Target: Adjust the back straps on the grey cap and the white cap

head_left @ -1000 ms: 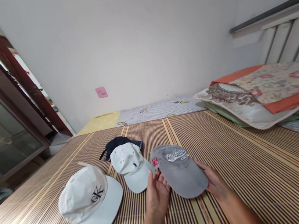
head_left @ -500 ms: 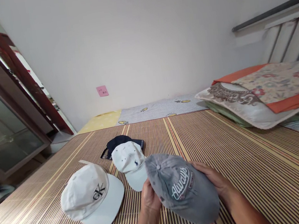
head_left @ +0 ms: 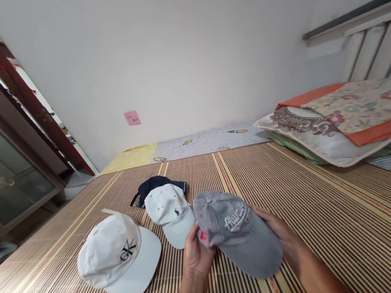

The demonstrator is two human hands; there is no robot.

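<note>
Both my hands hold a grey baseball cap (head_left: 242, 237) with "Always" stitched on its front, its brim pointing down and right. My left hand (head_left: 198, 255) grips its left edge, where a bit of pink inside shows. On the far side my right hand (head_left: 277, 224) grasps the cap near the brim; its fingers are partly hidden. Just left of the grey cap lies a white cap (head_left: 167, 206) with a small dark emblem. It overlaps a navy cap (head_left: 155, 183) behind it. Another white cap (head_left: 108, 248), marked "CK", rests farther left.
The caps lie on a striped bamboo mat (head_left: 296, 190) over a bed. Pillows (head_left: 310, 135) and an orange-edged floral cloth (head_left: 364, 103) are stacked at the right. A pink note (head_left: 132, 118) sticks to the wall behind. A glass-fronted cabinet (head_left: 5, 168) stands at the left.
The grey cap has tipped and risen slightly, so its crown looks flatter and pink inside now shows near my left hand. The other caps have stayed put.
</note>
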